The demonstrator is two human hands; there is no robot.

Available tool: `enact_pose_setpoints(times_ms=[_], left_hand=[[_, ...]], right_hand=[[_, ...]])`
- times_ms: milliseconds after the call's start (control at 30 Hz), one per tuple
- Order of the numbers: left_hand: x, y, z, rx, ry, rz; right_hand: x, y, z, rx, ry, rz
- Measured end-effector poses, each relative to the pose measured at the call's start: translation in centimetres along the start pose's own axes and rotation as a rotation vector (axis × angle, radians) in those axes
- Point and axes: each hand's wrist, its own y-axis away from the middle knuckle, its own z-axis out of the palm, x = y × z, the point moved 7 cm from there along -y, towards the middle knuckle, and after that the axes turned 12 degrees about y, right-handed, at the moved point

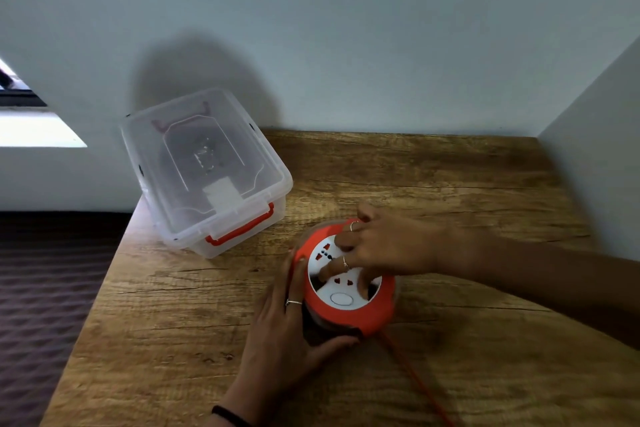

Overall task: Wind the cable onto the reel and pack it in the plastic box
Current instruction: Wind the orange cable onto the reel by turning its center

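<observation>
An orange cable reel with a white socket face stands on the wooden table. My left hand grips its dark side from the left, thumb curled round the near edge. My right hand lies over the top, fingers curled into the recesses of the white face. An orange cable runs from the reel's near right side toward the bottom edge of the view, blurred. The clear plastic box with orange latches sits at the table's far left corner, its lid on.
A pale wall stands right behind the table and another closes in on the right. The table's left edge drops to a dark patterned floor. The box slightly overhangs that left edge.
</observation>
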Motion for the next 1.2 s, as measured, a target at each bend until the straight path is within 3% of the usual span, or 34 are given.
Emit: enact_pose_setpoints(times_ms=[200, 433, 567, 667, 833, 967, 1067, 1200], left_hand=[[0.3, 0.1, -0.1, -0.006, -0.012, 0.019], [0.5, 0.2, -0.2, -0.042, 0.032, 0.03], [1.7, 0.2, -1.1, -0.11, 0.283, -0.017], [1.7, -0.3, -2.0, -0.01, 0.695, -0.248], [0.8, -2.6, -2.9, 0.13, 0.93, -0.422], [1.6, -3.6, -3.4, 0.019, 0.945, -0.446], [1.8, -3.8, -2.7, -0.03, 0.833, -0.432], [1.7, -4.8, -2.6, 0.057, 0.628, -0.363]], right_hand=[[-1.0, 1.1, 0.2, 0.018, -0.012, 0.339], [-2.3, 2.1, 1.4, -0.149, -0.352, 0.784], [-2.7, 2.5, 1.3, -0.154, -0.385, 0.797], [-3.4, 2.5, 1.1, -0.201, -0.287, 0.767], [-2.9, 2.0, 1.2, -0.259, -0.273, 0.816], [-2.7, 2.4, 0.6, -0.248, -0.238, 0.814], [-2.7, 3.1, -0.1, -0.204, -0.16, 0.8], [-3.1, 3.6, -0.8, -0.146, -0.077, 0.792]])
